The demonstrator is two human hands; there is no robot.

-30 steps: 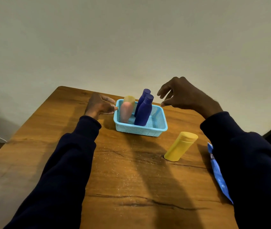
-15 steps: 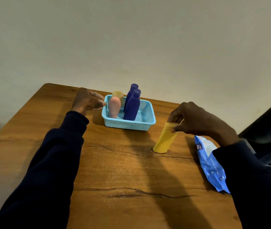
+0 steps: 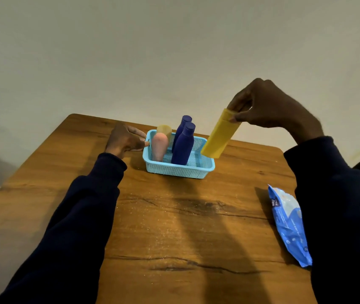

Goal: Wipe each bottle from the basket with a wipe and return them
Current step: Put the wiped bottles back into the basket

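My right hand pinches the top end of a yellow bottle and holds it tilted in the air above the right rim of the light blue basket. Inside the basket stand a pink bottle, a pale yellow bottle behind it, and two dark blue bottles. My left hand rests against the basket's left rim, fingers touching it. No wipe is in either hand.
A blue pack of wipes lies near the right edge of the wooden table, partly under my right sleeve. A plain wall rises just behind the table's far edge.
My right hand came down onto the yellow bottle standing right of the basket, gripped its top and lifted it up and left over the basket's right rim. My left hand stayed at the basket.
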